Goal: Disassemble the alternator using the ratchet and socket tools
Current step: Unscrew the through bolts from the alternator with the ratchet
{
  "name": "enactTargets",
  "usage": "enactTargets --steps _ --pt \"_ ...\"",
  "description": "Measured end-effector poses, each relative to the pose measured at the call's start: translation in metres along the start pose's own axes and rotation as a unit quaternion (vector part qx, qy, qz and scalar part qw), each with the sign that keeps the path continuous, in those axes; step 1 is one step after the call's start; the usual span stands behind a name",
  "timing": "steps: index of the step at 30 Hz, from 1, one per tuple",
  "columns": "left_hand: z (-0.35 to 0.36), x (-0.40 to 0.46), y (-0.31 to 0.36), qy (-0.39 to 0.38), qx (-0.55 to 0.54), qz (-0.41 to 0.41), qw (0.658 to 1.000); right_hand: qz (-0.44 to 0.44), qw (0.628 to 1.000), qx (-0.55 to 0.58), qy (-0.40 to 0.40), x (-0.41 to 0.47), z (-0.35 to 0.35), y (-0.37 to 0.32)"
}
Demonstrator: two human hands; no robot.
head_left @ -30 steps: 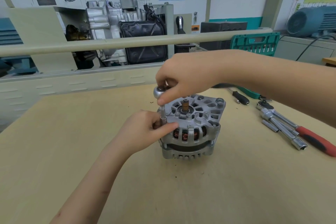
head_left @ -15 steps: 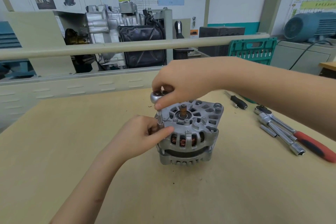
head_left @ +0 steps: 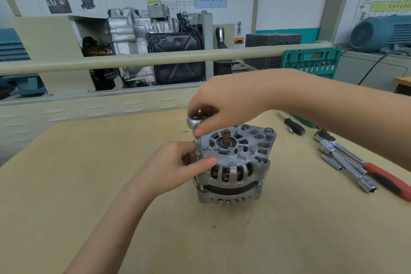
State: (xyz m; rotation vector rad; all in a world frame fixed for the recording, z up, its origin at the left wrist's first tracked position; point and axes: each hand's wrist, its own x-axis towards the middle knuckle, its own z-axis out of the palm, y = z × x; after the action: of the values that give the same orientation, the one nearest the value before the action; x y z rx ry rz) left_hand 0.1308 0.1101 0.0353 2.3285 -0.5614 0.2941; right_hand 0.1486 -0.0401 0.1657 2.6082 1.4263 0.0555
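Observation:
A silver alternator (head_left: 235, 164) stands upright in the middle of the wooden table (head_left: 89, 184), its shaft pointing up and copper windings showing through the slots. A ratchet head (head_left: 194, 121) sits on a thin vertical socket extension (head_left: 198, 147) at the alternator's left rim. My right hand (head_left: 224, 104) grips the ratchet head from above. My left hand (head_left: 175, 164) pinches the lower end of the extension against the housing between thumb and fingers. The socket tip is hidden behind my left thumb.
At the right lie a red-handled ratchet (head_left: 382, 176), a long socket wrench (head_left: 353, 171), a short loose socket (head_left: 331, 162) and a small black screwdriver (head_left: 293, 126). A green tool case (head_left: 311, 60) stands behind. A beige rail (head_left: 133, 59) and an engine display (head_left: 155, 49) line the far edge.
The view has shifted slightly, so the alternator sits lower in the frame. Both hands keep their hold on the ratchet head and the extension, with little visible turning.

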Motion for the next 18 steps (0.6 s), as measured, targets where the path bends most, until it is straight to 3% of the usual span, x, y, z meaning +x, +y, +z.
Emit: enactTargets --steps 3,9,14,18 --pt "-0.001 0.000 0.000 0.017 0.020 0.025 0.999 -0.023 1.000 -0.001 0.003 -0.001 -0.002 0.001" --pt "0.004 -0.002 0.002 0.071 0.048 0.050 0.995 0.042 0.993 -0.099 0.056 0.005 0.005 -0.006" --pt "0.005 0.000 0.000 0.030 -0.021 0.015 0.999 -0.006 0.999 -0.027 -0.024 0.001 -0.006 -0.002" --pt "0.003 -0.001 0.001 0.020 -0.013 0.024 0.999 -0.024 1.000 0.004 -0.014 0.001 -0.005 0.002"
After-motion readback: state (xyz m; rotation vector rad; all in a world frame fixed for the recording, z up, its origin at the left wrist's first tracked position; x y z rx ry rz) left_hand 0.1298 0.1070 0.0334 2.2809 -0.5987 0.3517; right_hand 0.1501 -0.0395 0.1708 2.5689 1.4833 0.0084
